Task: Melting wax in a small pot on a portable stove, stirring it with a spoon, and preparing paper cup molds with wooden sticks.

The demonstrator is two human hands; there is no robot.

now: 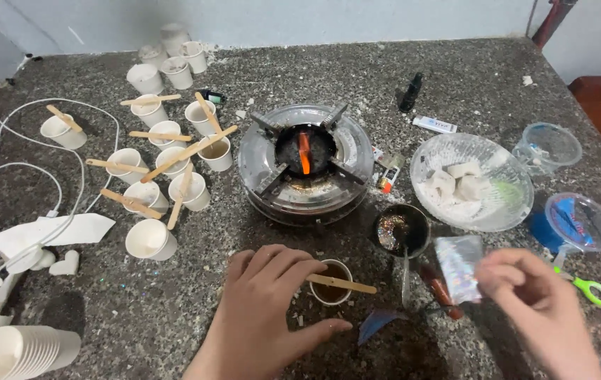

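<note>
1. The left hand (262,313) rests on the speckled stone table (138,317) in front of the round metal stove (305,163). Its fingers are spread loosely round a small paper cup (330,281), thumb below the cup and fingertips at its left rim; it cups the thing rather than clamping it.
2. That cup stands straight in front of the stove and holds a dark liquid. A wooden stick (343,283) lies across its rim, pointing right.
3. The right hand (536,309), in front of the stove and to its right, pinches a small shiny holographic packet (459,267) between thumb and fingertips, a narrow grip.
4. Green-handled scissors (589,288) lie just right of that hand.
5. A stack of white paper cups (22,352) lies on its side far to the stove's front left.
6. A small dark pot (402,230) with glittery contents sits at the stove's front right, between the stove and the packet.
7. The stove itself shows an orange flame at its centre.
8. Right of the stove, a clear bowl (504,204) holds white wax-like chunks (455,179).
9. Left of the stove, a cluster of paper cups with sticks (167,162) across them stands; a white cable (68,190) loops beyond them.
10. Behind the stove to the right stands a small dark bottle (410,91).
</note>
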